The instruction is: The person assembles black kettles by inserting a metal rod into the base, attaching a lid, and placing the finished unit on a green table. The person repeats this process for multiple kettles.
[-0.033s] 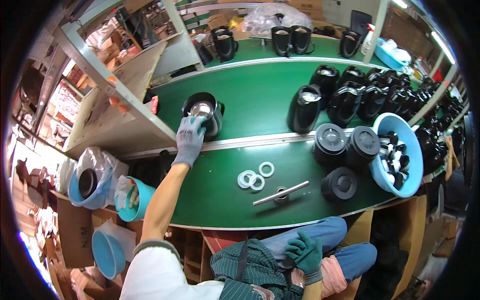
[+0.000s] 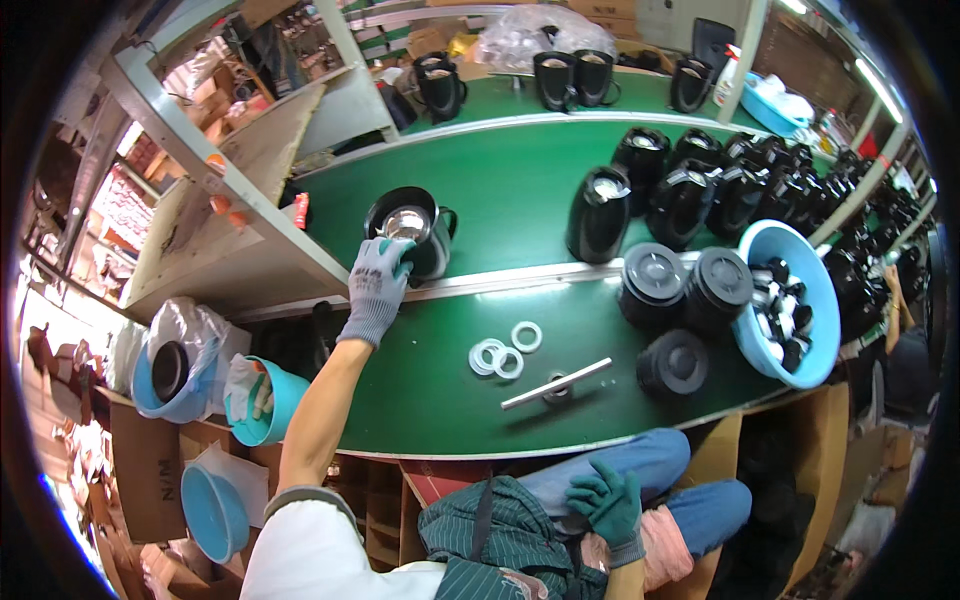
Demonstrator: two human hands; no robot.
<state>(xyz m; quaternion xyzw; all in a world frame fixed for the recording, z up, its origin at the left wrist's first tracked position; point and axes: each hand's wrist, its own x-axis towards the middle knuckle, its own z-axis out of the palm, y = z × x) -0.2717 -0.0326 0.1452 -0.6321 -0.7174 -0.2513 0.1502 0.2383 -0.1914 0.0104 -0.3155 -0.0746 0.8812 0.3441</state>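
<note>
Black vessel: this piece (image 2: pixel 432 260) is turning slightly since the earlier frame, its side handle (image 2: pixel 450 222) now standing out more clearly on the right; the whole view is also shifting a little.
Vessel's place: it is standing at the left of the green surface (image 2: pixel 430 415), just beyond the pale rail (image 2: pixel 525 281), its open mouth tilting toward the near side and showing a shiny metal inside (image 2: pixel 404 226).
Left hand: this grey-gloved hand (image 2: pixel 378 288) is pinching the vessel's near rim, its fingertips partly hidden at the edge.
Right hand: this green-gloved hand (image 2: pixel 608 508) is resting near the lap, fingers loosely spread and holding nothing visible.
Pale rings: four of them (image 2: pixel 497 360) are lying at the near middle, some overlapping.
Metal rod: it (image 2: pixel 582 375) is lying aslant across a small round piece (image 2: pixel 558 398), to the right of the rings.
Black canisters: three round-topped ones (image 2: pixel 655 275) are standing on the near right.
Blue basin: it (image 2: pixel 822 345) is sitting right of the canisters, holding small black and white parts.
Black kettles: many (image 2: pixel 600 222) are standing in a crowd at the far right.
</note>
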